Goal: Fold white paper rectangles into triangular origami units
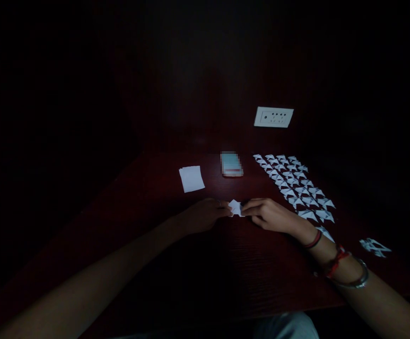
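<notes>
A small piece of folded white paper (pixel 235 207), pointed at its far end, lies between my two hands on the dark red table. From the left, my left hand (pixel 207 214) pinches its left side with thumb and fingers. On the opposite side my right hand (pixel 266 214) is closed on the right edge, fingertips pressing it. Beyond my left hand is a stack of white paper sheets (pixel 192 179). Past my right hand stand several folded white paper pieces (pixel 291 176) in rows, one of them partly hidden behind my right wrist.
A phone-like object (pixel 231 164), blurred out, lies near the back of the table (pixel 148 183). A white wall socket (pixel 273 117) sits above it on the right. Crumpled white strips (pixel 375 247) rest near the right edge. The surroundings are very dark.
</notes>
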{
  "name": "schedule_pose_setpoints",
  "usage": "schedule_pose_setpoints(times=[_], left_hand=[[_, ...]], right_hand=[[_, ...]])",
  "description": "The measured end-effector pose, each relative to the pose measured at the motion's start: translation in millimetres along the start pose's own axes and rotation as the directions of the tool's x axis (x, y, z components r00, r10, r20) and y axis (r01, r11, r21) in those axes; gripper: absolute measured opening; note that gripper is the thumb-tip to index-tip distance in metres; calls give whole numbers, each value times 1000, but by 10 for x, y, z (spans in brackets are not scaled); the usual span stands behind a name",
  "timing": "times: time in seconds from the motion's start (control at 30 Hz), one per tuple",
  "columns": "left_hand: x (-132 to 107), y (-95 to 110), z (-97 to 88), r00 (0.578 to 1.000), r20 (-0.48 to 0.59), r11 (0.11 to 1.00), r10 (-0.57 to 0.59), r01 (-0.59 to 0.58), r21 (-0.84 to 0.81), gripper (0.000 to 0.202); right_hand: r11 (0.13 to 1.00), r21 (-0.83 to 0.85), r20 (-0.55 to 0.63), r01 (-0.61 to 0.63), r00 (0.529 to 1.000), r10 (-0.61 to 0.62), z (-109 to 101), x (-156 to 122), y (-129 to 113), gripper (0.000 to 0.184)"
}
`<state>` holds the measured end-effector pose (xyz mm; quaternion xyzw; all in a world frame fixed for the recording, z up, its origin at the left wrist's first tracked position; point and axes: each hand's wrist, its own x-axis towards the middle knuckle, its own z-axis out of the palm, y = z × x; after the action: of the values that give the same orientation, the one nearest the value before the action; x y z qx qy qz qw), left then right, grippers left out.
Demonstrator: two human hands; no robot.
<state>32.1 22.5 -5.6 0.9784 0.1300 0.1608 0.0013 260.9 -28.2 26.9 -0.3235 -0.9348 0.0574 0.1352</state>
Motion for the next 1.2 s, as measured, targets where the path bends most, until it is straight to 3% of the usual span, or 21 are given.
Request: schedule_pose_setpoints(times=[0.37, 0.57, 0.67, 0.93, 1.2], left_hand=[[-31, -44, 10, 999, -39, 997, 15, -18, -74, 39], [-66, -23, -29, 998, -56, 990, -14, 6, -141, 39], [-67, -12, -62, 999, -37, 986, -19, 13, -164, 41], [-79, -72, -55, 998, -25, 995, 60, -62, -74, 56], [-52, 40, -119, 999, 30, 997, 23, -25, 67, 45]], right_hand=[[999, 44, -19, 8, 1000, -7, 22, 21, 25, 30], [993, 79, -118, -86, 989, 95, -34, 3, 90, 33], [994, 78, -89, -81, 992, 87, -36, 9, 120, 32], [998, 67, -41, -2, 999, 5, 14, 44, 98, 24], [999, 30, -46, 44, 998, -42, 5, 53, 110, 26]])
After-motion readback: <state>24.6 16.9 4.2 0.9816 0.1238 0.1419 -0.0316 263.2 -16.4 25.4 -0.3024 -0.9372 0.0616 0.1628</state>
